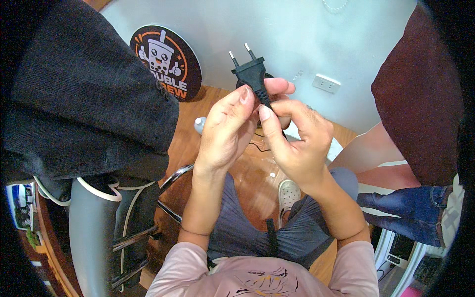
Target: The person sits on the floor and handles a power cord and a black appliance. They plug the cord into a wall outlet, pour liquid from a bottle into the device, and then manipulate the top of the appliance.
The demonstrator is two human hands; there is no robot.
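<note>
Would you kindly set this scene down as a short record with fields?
Left hand: holding a black plug
Right hand: thumb and forefinger at the plug's ribbed neck
Plug pins: two, bare, pointing toward the picture's top
Outlet: white, on the pale wall
Nearby: round dark sign with a cartoon cup
Floor: brown, wood-toned

Brown wooden floor (pixel 184 133), round black sign (pixel 166 62) standing on it, pale bottle (pixel 199 124), white perforated clog (pixel 287 194)

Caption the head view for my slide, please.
Left hand and right hand hold a black two-pin plug, wall outlet beyond.
</note>
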